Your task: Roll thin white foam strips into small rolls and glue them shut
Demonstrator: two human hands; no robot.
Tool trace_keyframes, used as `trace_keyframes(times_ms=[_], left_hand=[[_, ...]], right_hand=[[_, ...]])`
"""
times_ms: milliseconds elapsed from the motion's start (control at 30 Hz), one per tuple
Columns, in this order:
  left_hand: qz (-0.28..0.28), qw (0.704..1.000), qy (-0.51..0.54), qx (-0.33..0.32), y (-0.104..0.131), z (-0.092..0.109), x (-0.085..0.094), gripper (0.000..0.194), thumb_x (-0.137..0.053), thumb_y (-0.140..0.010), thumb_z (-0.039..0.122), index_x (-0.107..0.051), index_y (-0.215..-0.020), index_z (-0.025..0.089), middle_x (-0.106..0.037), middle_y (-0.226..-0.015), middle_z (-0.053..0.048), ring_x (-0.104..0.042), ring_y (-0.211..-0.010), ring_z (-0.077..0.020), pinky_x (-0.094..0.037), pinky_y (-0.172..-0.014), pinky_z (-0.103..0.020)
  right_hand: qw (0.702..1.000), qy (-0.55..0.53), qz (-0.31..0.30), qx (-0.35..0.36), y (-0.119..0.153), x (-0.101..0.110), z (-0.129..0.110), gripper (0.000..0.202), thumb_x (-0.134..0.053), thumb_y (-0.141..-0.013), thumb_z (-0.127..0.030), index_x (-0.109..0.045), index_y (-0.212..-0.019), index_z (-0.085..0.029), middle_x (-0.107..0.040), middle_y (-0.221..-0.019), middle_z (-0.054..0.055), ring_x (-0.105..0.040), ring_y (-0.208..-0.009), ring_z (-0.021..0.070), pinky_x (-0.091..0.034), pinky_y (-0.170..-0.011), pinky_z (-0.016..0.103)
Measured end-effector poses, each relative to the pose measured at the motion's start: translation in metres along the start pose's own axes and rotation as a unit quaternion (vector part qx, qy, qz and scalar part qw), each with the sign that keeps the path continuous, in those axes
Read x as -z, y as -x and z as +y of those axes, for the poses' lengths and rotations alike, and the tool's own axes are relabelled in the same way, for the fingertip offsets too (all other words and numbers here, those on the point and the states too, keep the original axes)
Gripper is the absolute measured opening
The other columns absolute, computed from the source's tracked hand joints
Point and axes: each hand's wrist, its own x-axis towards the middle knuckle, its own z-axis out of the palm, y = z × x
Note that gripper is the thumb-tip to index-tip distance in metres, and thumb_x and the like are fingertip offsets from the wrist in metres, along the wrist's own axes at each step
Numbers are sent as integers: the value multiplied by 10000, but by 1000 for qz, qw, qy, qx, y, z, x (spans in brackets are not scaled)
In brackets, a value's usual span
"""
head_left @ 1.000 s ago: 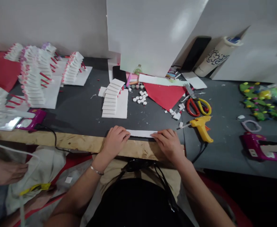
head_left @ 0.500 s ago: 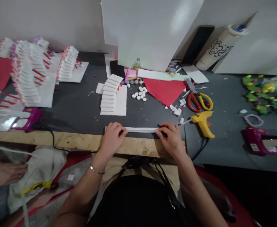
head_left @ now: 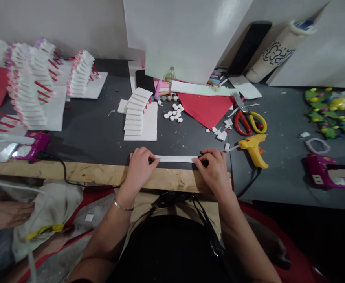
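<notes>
A narrow white strip [head_left: 177, 158] lies level along the front edge of the dark table. My left hand [head_left: 141, 163] pinches its left end between thumb and fingers, and my right hand [head_left: 212, 165] pinches the right end. Beyond the strip stands a small stepped white model [head_left: 135, 118] on a white base. White round pieces [head_left: 174, 114] sit in a cluster to its right. Near my right hand are small white scraps [head_left: 221, 133] and a yellow glue gun [head_left: 253, 149].
Scissors [head_left: 244, 122] rest by a red sheet [head_left: 206, 108]. A bottle [head_left: 278, 53] and a dark phone [head_left: 249, 47] lean at the back right. Several stepped models [head_left: 28, 90] and a purple power socket [head_left: 32, 145] are left. Another person's hand [head_left: 7, 212] shows at lower left.
The view has shifted slightly. The strip's two lengthwise bands now look like one flatter band between my hands. Both hands still hold its ends.
</notes>
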Motion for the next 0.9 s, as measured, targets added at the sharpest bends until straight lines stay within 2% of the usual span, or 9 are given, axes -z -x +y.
trace_keyframes(times_ms=[200,300,367,433,500,567,667,767,900], left_hand=[[8,1000,7,14,-2,4,2,90,-665,-829,235,-588,-804,196,-610,-898,-35,-563,-914,-224,-387,-834,-371],[26,1000,-5,-17,4,1,-1,53,-635,-858,204,-619,-908,205,-598,-971,-48,-558,-954,-220,-388,-828,-359],[52,993,-50,-90,8,-1,-5,125,-592,-889,163,-660,-964,235,-589,-1038,-64,-536,-996,-228,-382,-826,-359],[69,970,-115,-203,11,-2,-7,291,-534,-913,98,-677,-1071,296,-588,-1091,-68,-515,-1024,-227,-371,-826,-356],[54,935,-172,-305,11,-1,-5,417,-506,-921,61,-640,-1198,341,-601,-1113,-67,-505,-1029,-222,-366,-815,-347],[15,910,-211,-356,9,1,-1,468,-513,-921,63,-588,-1289,342,-618,-1113,-68,-503,-1011,-221,-365,-793,-339],[-31,900,-245,-360,5,5,5,504,-503,-928,67,-538,-1355,334,-633,-1097,-65,-507,-957,-222,-360,-754,-342],[-48,901,-256,-348,5,7,7,524,-478,-937,65,-511,-1386,333,-633,-1102,-71,-514,-934,-219,-353,-742,-348],[-52,903,-260,-339,8,8,7,505,-469,-951,88,-506,-1387,341,-630,-1108,-70,-520,-940,-221,-352,-748,-353]], right_hand=[[1000,-10,-13,-17,-2,2,-2,198,-612,-884,-360,-585,-751,-217,-629,-980,90,-545,-962,256,-404,-913,459],[1000,-7,-10,-21,-2,1,-3,133,-617,-880,-333,-585,-825,-217,-640,-987,90,-546,-971,263,-403,-907,455],[1000,-4,-10,-17,-2,1,-4,111,-614,-880,-321,-581,-857,-218,-647,-1007,93,-544,-976,268,-403,-899,454],[1000,-2,-11,-12,-1,0,-5,98,-610,-881,-313,-579,-880,-220,-648,-1032,98,-542,-977,272,-404,-890,452],[1000,1,-10,-11,-1,-1,-5,89,-610,-881,-303,-579,-895,-220,-647,-1042,102,-540,-976,274,-407,-875,446],[1000,5,-10,-12,-1,-2,-4,85,-613,-881,-294,-580,-909,-220,-648,-1048,105,-539,-978,277,-411,-862,439],[1000,15,-9,-10,-2,-1,-2,102,-620,-884,-300,-585,-930,-216,-651,-1047,109,-542,-977,282,-426,-841,434],[1000,23,5,8,-3,5,-6,106,-580,-917,-299,-604,-965,-207,-652,-1050,120,-560,-974,281,-448,-830,429],[993,44,-5,111,0,15,-29,214,-473,-977,-237,-626,-1122,-196,-677,-1162,116,-594,-1065,248,-445,-915,411]])
